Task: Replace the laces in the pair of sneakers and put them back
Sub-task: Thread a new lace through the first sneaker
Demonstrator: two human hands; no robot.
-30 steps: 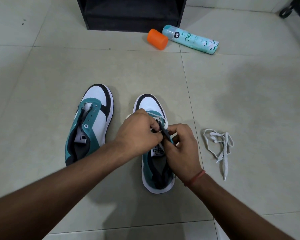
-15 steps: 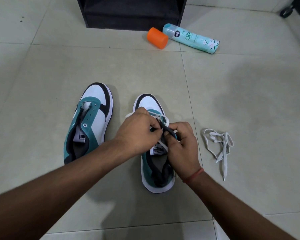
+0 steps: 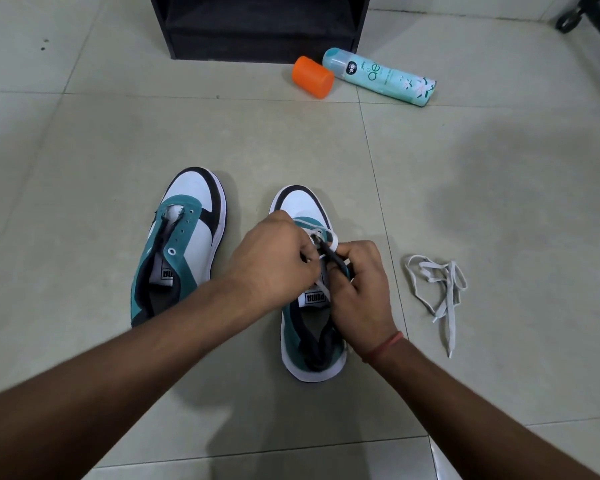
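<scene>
Two teal, white and black sneakers stand side by side on the tiled floor. The left sneaker has bare eyelets and no lace. Over the right sneaker, my left hand pinches a white lace that runs through its front eyelets. My right hand grips the teal eyelet flap of the same shoe, fingers curled on it. A second white lace lies loose in a tangle on the floor to the right of that shoe.
A black shelf unit stands at the back. In front of it lie an orange cap and a pale teal spray can on its side. A dark chair base with a wheel shows at the top right corner.
Both hands stay on the right sneaker; they have shifted slightly up toward its toe while working the white lace. The left sneaker and loose lace have not moved.
</scene>
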